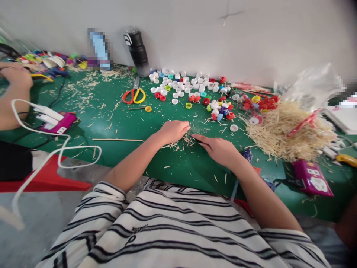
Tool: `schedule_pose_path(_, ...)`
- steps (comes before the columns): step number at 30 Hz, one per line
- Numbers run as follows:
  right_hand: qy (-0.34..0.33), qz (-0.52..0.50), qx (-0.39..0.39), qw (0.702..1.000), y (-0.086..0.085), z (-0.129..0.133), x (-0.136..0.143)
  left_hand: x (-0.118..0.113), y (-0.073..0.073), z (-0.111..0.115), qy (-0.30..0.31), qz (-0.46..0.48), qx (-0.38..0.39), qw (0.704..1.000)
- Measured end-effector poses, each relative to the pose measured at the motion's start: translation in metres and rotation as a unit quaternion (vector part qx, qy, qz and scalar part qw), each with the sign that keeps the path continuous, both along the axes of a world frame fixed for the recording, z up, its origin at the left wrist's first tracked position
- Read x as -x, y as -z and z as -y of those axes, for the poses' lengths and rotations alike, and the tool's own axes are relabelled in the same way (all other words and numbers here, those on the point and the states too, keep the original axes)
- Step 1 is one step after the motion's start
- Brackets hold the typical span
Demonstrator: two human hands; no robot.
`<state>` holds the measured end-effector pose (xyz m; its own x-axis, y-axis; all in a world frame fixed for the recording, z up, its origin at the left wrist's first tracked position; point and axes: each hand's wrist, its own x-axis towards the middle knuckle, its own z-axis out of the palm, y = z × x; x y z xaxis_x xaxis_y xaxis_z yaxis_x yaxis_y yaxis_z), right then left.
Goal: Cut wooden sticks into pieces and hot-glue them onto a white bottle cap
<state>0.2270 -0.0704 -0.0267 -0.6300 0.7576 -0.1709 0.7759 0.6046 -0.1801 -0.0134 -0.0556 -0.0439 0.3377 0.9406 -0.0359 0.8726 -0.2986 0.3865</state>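
My left hand (pixel 175 131) is closed above the green table, thumb and fingers pinched together; what they hold is too small to make out. Just to its right, my right hand (pixel 219 148) is curled, its index finger stretched toward the left fingertips. Whatever lies under that finger is mostly hidden. Pale wood shavings (pixel 178 144) are scattered on the table beneath both hands. A single thin wooden stick (pixel 117 140) lies flat to the left of my left forearm. Nearby, beyond the hands, are a white bottle cap (pixel 234 128) and a cluster of coloured caps (pixel 220 111) with stick pieces in some.
Scissors (pixel 135 95), many white caps (pixel 178 87) and a black bottle (pixel 138 52) stand toward the wall. At right lie a heap of thin sticks (pixel 290 130) and a purple packet (pixel 312 178). A white cable (pixel 63 149) loops at left, near another person's arm (pixel 13 96).
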Motion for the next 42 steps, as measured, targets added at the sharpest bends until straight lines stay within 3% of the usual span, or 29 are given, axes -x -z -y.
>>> schedule_pose_path(14, -0.042, -0.042, 0.032, 0.998, 0.001, -0.007, -0.018, 0.004, -0.007, 0.005, 0.020, -0.008, 0.029, 0.999)
schedule_pose_path(26, -0.034, 0.008, -0.023, 0.999, 0.003, -0.009, -0.006, 0.001, -0.006, 0.003, 0.031, -0.009, 0.012, 0.999)
schedule_pose_path(33, -0.005, 0.009, 0.015, 1.000, -0.004, -0.006, -0.003, 0.004, -0.004, 0.002, 0.026, -0.001, 0.014, 1.000)
schedule_pose_path(42, -0.014, -0.062, 0.091, 0.994, 0.000, -0.016, -0.034, 0.002, -0.002, 0.005, 0.041, 0.012, 0.015, 0.999)
